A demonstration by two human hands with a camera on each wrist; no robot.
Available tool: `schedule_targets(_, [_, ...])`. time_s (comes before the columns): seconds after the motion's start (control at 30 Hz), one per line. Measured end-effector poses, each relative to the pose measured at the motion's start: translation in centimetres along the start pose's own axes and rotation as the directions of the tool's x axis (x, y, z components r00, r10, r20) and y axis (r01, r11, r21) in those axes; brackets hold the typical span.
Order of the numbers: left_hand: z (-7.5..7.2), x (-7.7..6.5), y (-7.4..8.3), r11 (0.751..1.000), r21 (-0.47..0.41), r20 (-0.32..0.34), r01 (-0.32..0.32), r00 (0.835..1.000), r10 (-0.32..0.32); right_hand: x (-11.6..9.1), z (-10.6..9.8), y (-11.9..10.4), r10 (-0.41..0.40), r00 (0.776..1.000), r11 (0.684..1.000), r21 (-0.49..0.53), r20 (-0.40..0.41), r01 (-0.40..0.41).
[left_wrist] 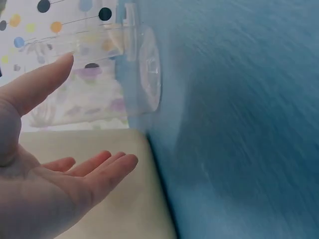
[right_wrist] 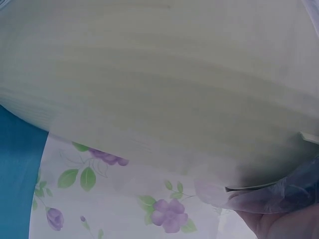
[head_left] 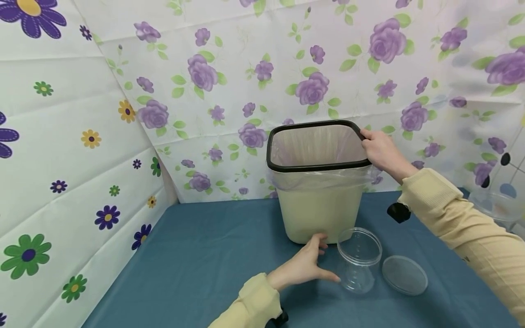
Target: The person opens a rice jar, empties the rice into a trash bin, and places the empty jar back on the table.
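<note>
A cream trash bin with a black rim and a clear plastic liner stands toward the back of the blue table. My right hand grips the rim at its right corner; the right wrist view shows mostly the bin's wall, with part of that hand at the lower right. In front of the bin's base is my left hand, thumb and fingers spread, holding nothing. Close to its thumb stands a clear plastic jar, uncovered. The left wrist view shows the palm beside the jar.
A clear round lid lies flat to the right of the jar. Floral sheeting hangs behind the blue tablecloth, and daisy-patterned sheeting hangs on the left. Another clear container shows at the far right edge.
</note>
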State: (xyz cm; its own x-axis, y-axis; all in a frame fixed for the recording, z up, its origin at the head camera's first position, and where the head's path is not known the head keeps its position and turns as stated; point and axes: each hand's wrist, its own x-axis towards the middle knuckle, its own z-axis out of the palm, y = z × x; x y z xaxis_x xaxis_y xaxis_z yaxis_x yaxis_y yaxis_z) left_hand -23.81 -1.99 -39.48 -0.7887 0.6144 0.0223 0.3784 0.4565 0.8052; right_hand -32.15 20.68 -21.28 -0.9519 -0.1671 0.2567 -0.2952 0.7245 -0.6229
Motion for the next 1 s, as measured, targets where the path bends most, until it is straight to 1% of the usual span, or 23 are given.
schedule_targets(0.2, [-1.0,-1.4,-0.3,1.000,-0.028,-0.005,-0.006,1.000,0.006,-0.1,0.1,0.1,0.013,1.000,1.000,0.010,-0.002,-0.013])
schedule_targets(0.33, [-1.6,-1.9,-0.6,0.999,-0.047,0.002,-0.006,1.000,0.006,0.0,0.0,0.0,0.029,1.000,0.999,0.027,-0.006,-0.029])
schedule_targets(0.43, [-2.0,-2.2,-0.5,0.999,-0.049,0.002,-0.018,1.000,0.018,0.0,-0.1,0.0,0.037,0.999,0.998,0.043,-0.001,-0.037])
schedule_targets(0.5, [-2.4,-2.3,-0.4,0.999,-0.018,-0.017,-0.051,0.999,0.051,0.0,0.0,0.0,0.040,0.999,0.998,0.056,0.005,-0.040])
schedule_targets(0.57, [-2.8,-2.5,-0.1,0.995,0.017,-0.061,-0.101,0.993,0.102,-0.1,0.0,0.1,0.044,0.999,0.997,0.069,0.010,-0.045])
schedule_targets(0.6, [-3.2,-2.5,0.1,0.990,0.037,-0.092,-0.132,0.987,0.135,-0.1,0.0,0.1,0.046,0.999,0.996,0.074,0.010,-0.046])
schedule_targets(0.63, [-3.5,-2.6,0.4,0.984,0.057,-0.128,-0.169,0.976,0.175,-0.1,0.0,0.1,0.046,0.999,0.996,0.077,0.009,-0.047])
schedule_targets(0.67, [-3.9,-2.7,0.7,0.976,0.072,-0.168,-0.208,0.962,0.217,0.0,0.1,0.2,0.046,0.999,0.996,0.082,0.007,-0.046])
schedule_targets(0.7, [-4.4,-2.8,1.1,0.966,0.085,-0.213,-0.243,0.943,0.255,0.0,0.1,0.2,0.049,0.999,0.995,0.090,0.007,-0.049])
schedule_targets(0.73, [-4.9,-2.9,1.5,0.956,0.095,-0.260,-0.277,0.920,0.293,0.0,0.1,0.2,0.054,0.999,0.993,0.102,0.006,-0.054])
schedule_targets(0.77, [-5.4,-3.0,1.9,0.944,0.104,-0.307,-0.314,0.892,0.330,0.0,0.1,0.3,0.057,0.998,0.991,0.117,0.005,-0.057])
schedule_targets(0.83, [-6.5,-3.3,3.1,0.918,0.122,-0.400,-0.376,0.828,0.393,0.0,0.1,0.3,0.064,0.998,0.987,0.146,0.002,-0.064])
schedule_targets(0.9, [-7.6,-3.7,4.5,0.901,0.159,-0.488,-0.403,0.761,0.427,0.1,0.1,0.3,0.075,0.997,0.982,0.173,-0.001,-0.074])
schedule_targets(0.97, [-8.6,-4.1,5.5,0.885,0.201,-0.569,-0.420,0.686,0.455,0.0,0.0,0.3,0.079,0.997,0.980,0.184,-0.010,-0.076])
schedule_targets(1.0, [-9.2,-4.0,5.8,0.877,0.227,-0.606,-0.423,0.644,0.467,0.0,0.0,0.3,0.082,0.997,0.980,0.185,-0.013,-0.078])
